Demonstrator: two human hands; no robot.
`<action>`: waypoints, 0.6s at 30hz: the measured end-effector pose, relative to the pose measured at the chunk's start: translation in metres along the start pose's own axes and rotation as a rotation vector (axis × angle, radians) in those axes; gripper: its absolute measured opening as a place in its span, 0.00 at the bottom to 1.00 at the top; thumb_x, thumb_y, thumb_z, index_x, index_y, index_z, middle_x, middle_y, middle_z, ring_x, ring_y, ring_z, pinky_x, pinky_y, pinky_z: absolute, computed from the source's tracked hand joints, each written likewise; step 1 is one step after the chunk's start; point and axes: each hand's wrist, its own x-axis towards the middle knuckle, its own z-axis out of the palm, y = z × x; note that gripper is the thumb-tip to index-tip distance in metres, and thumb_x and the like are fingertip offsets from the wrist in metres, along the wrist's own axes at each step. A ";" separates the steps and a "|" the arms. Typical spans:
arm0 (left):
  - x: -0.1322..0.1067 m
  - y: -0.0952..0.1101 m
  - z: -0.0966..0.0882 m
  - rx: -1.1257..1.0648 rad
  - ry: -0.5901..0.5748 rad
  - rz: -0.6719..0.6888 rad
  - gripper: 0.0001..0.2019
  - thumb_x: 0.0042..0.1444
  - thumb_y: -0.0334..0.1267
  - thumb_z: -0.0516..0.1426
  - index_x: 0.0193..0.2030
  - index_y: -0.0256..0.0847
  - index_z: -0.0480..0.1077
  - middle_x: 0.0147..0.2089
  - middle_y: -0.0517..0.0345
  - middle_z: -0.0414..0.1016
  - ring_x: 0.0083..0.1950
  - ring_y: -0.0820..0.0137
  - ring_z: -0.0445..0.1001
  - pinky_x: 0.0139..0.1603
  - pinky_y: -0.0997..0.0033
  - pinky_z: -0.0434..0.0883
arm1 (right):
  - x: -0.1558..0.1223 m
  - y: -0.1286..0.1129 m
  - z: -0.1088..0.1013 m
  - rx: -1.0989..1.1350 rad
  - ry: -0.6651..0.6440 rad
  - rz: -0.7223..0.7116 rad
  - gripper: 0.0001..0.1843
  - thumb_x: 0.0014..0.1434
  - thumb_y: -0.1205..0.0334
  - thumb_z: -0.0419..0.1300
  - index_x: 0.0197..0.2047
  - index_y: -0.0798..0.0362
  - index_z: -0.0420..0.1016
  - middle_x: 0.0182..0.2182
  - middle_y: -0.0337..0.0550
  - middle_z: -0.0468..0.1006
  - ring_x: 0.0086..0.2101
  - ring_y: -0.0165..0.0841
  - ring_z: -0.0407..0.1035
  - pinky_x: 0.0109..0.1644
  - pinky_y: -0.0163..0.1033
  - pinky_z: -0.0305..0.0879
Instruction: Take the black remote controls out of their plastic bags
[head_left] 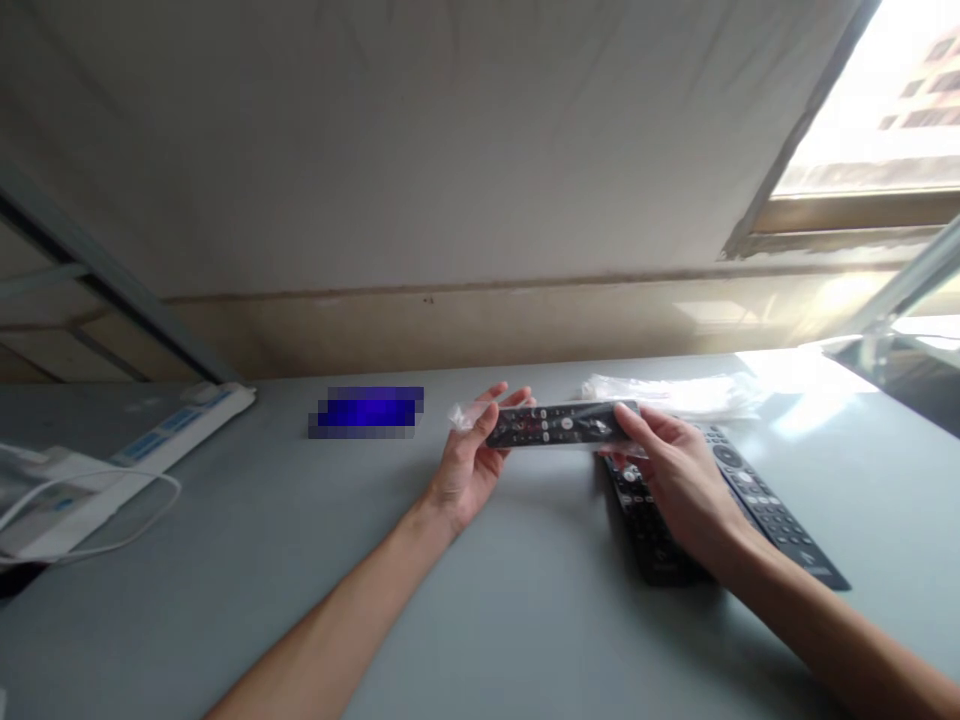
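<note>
A black remote control (pixel 559 424) in a clear plastic sleeve is held level above the table, between both hands. My left hand (pixel 472 455) grips its left end, thumb on top, where the loose end of the sleeve (pixel 461 413) sticks out. Around the right end, my right hand (pixel 679 465) is closed, its thumb pressing the upper face. Under and beside my right hand lie more black remote controls (pixel 780 500) on the table, partly hidden by the hand and forearm. Behind them rests a stack of clear plastic sleeves (pixel 675 393).
On the grey table (pixel 510 600), a pixelated blue-purple object (pixel 367 412) lies left of my hands. A white power strip (pixel 180 430) with a white cable (pixel 150 475) stretches along the left side. The wall (pixel 450 150) rises behind, with a window (pixel 877 120) at right.
</note>
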 end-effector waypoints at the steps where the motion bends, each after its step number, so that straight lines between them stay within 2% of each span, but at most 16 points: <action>1: 0.000 0.001 0.000 -0.014 -0.008 -0.011 0.26 0.60 0.43 0.72 0.62 0.39 0.74 0.63 0.45 0.82 0.66 0.60 0.80 0.69 0.63 0.75 | 0.000 0.001 0.000 0.022 -0.009 -0.008 0.23 0.65 0.40 0.69 0.43 0.54 0.85 0.39 0.45 0.85 0.35 0.32 0.78 0.40 0.35 0.76; 4: 0.003 0.001 -0.004 -0.043 0.002 -0.027 0.25 0.60 0.40 0.71 0.62 0.40 0.75 0.65 0.47 0.80 0.70 0.62 0.77 0.71 0.66 0.73 | -0.001 0.004 0.002 0.067 -0.025 -0.033 0.23 0.68 0.40 0.67 0.45 0.53 0.87 0.44 0.47 0.87 0.43 0.37 0.81 0.51 0.41 0.81; 6: 0.006 0.000 -0.007 -0.038 0.005 -0.032 0.23 0.60 0.37 0.70 0.62 0.41 0.76 0.66 0.49 0.80 0.69 0.63 0.78 0.70 0.66 0.74 | -0.001 0.003 0.002 0.088 -0.015 -0.040 0.23 0.68 0.41 0.67 0.49 0.53 0.87 0.47 0.47 0.87 0.45 0.38 0.83 0.54 0.44 0.81; 9: 0.008 -0.003 -0.010 -0.006 0.007 -0.035 0.21 0.61 0.37 0.70 0.60 0.43 0.78 0.64 0.52 0.82 0.64 0.61 0.81 0.67 0.59 0.79 | 0.002 0.000 -0.003 0.042 0.007 -0.079 0.25 0.69 0.41 0.66 0.56 0.51 0.86 0.50 0.47 0.87 0.44 0.39 0.84 0.55 0.48 0.82; 12: 0.008 -0.004 -0.010 0.032 0.031 -0.034 0.18 0.59 0.37 0.71 0.57 0.43 0.80 0.60 0.52 0.84 0.56 0.61 0.85 0.60 0.56 0.83 | 0.009 -0.005 -0.010 -0.177 0.103 -0.212 0.25 0.69 0.40 0.65 0.56 0.50 0.86 0.48 0.47 0.88 0.41 0.40 0.84 0.48 0.49 0.84; 15: 0.009 -0.004 -0.010 0.039 0.084 -0.023 0.18 0.55 0.35 0.74 0.52 0.41 0.81 0.55 0.53 0.86 0.49 0.65 0.87 0.54 0.64 0.85 | 0.021 -0.017 -0.013 -0.391 0.108 -0.340 0.24 0.69 0.38 0.62 0.45 0.51 0.86 0.37 0.45 0.87 0.31 0.38 0.81 0.33 0.43 0.80; 16: 0.010 -0.004 -0.010 0.033 0.103 -0.019 0.17 0.54 0.34 0.74 0.50 0.41 0.81 0.53 0.54 0.86 0.47 0.67 0.87 0.52 0.67 0.85 | 0.026 -0.023 -0.013 -0.455 0.075 -0.374 0.25 0.70 0.38 0.61 0.39 0.51 0.85 0.30 0.43 0.83 0.27 0.36 0.79 0.28 0.40 0.75; 18: 0.012 -0.003 -0.010 0.016 0.133 -0.017 0.16 0.53 0.33 0.74 0.48 0.40 0.81 0.49 0.55 0.87 0.45 0.69 0.87 0.49 0.71 0.85 | 0.036 -0.039 -0.011 -0.619 0.033 -0.476 0.27 0.72 0.39 0.59 0.29 0.50 0.77 0.19 0.37 0.71 0.21 0.32 0.71 0.23 0.35 0.65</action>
